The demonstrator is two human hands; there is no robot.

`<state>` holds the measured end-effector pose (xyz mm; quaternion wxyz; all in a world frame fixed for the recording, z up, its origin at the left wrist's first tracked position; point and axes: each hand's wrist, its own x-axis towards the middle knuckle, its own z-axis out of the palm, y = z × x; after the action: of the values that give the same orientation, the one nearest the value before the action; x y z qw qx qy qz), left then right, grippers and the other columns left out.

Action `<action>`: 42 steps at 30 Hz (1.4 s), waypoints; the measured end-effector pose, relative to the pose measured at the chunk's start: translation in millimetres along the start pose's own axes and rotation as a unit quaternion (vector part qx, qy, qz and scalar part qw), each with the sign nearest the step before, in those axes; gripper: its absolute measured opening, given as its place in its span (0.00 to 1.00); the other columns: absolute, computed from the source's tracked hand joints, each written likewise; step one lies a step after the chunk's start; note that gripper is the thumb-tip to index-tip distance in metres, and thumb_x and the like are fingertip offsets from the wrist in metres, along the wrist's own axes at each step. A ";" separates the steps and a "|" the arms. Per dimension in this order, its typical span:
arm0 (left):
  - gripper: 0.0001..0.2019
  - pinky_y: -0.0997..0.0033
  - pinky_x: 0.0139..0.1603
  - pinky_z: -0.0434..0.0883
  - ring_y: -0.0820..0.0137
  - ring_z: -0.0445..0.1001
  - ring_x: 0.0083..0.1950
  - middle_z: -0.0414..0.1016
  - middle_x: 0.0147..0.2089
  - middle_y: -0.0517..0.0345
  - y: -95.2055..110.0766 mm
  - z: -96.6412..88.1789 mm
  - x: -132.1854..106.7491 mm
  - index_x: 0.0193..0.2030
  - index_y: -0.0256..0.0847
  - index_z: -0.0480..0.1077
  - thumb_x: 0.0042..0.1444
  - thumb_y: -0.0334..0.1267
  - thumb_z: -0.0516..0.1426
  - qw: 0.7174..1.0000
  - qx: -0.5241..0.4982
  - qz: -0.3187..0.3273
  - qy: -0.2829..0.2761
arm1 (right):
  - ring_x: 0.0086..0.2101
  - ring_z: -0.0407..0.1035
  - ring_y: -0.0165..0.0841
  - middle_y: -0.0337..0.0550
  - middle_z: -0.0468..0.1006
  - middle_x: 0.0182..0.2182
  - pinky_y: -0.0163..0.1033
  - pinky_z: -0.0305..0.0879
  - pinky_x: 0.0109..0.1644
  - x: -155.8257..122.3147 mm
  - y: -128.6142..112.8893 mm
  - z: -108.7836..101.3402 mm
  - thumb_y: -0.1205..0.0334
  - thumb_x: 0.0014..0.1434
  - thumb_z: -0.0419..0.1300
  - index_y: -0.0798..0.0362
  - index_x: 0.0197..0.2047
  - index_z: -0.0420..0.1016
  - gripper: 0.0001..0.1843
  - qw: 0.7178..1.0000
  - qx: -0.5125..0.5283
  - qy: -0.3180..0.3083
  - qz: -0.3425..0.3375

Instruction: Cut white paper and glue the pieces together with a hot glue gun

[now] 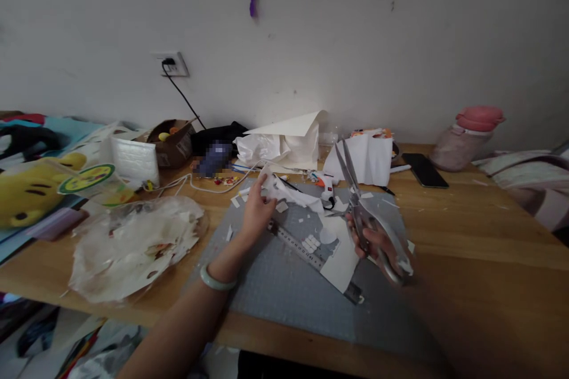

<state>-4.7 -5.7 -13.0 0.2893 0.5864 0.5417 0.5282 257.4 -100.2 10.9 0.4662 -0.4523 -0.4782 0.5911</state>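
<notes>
Wooden table (466,231) is running along a white wall. Grey mat (284,284) is lying on it, front centre. Plastic bag (128,246) of scraps is sitting left of the mat. White paper (342,260) is lying on the mat, partly over a steel ruler (306,251). Left hand (255,210), jade bangle (216,279) on the wrist, is pinching crumpled paper strip (288,192) at the mat's far edge. Right hand (377,246) is gripping scissors (360,207) by the handles, fingers closed through the loops, blades slightly parted and pointing up and away, over the mat's right side. Glue gun (324,183) is lying behind. Phone (424,169) and pink-lidded jar (466,136) are sitting far right.
</notes>
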 end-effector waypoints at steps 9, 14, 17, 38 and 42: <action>0.23 0.76 0.26 0.63 0.75 0.66 0.26 0.75 0.39 0.56 18.4 0.3 -1.2 0.47 0.37 0.71 0.39 0.29 0.59 0.991 -0.035 -0.105 -0.072 | 0.30 0.63 0.32 0.49 0.69 0.43 0.38 0.56 0.31 -11.9 2.0 13.3 0.38 0.41 0.65 0.51 0.50 0.70 0.37 0.956 0.187 -0.213 0.069; 0.16 0.74 0.28 0.63 0.72 0.67 0.27 0.73 0.29 0.57 23.7 1.3 0.1 0.41 0.35 0.72 0.42 0.36 0.59 0.989 -0.057 -0.129 -0.033 | 0.26 0.57 0.25 0.52 0.67 0.49 0.35 0.52 0.28 -23.1 3.8 29.3 0.50 0.47 0.62 0.54 0.53 0.68 0.31 0.915 0.275 -0.264 0.131; 0.12 0.75 0.27 0.63 0.73 0.66 0.26 0.70 0.26 0.61 18.8 1.4 1.5 0.34 0.37 0.70 0.39 0.36 0.60 0.986 -0.087 -0.142 -0.024 | 0.25 0.53 0.24 0.51 0.68 0.45 0.33 0.49 0.26 -27.7 3.5 36.5 0.51 0.47 0.59 0.58 0.49 0.70 0.27 0.883 0.328 -0.274 0.192; 0.23 0.72 0.33 0.68 0.71 0.70 0.32 0.74 0.45 0.51 22.6 -5.9 -0.5 0.45 0.36 0.72 0.38 0.34 0.61 0.984 -0.109 -0.142 0.001 | 0.21 0.42 0.20 0.41 0.64 0.32 0.28 0.36 0.20 -28.2 -1.3 34.2 0.36 0.44 0.64 0.58 0.38 0.73 0.32 0.900 0.288 -0.188 0.268; 0.26 0.72 0.34 0.68 0.73 0.70 0.33 0.73 0.46 0.51 18.8 -4.4 -1.9 0.50 0.36 0.70 0.39 0.34 0.62 0.980 -0.145 -0.138 -0.001 | 0.21 0.43 0.18 0.39 0.63 0.31 0.27 0.36 0.20 -28.7 3.9 36.5 0.38 0.42 0.66 0.58 0.35 0.74 0.30 0.906 0.276 -0.180 0.265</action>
<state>-2.4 -13.2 4.7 0.4420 0.4587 0.5343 0.5556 225.6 -134.1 14.4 0.3045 -0.3016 -0.2342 0.8726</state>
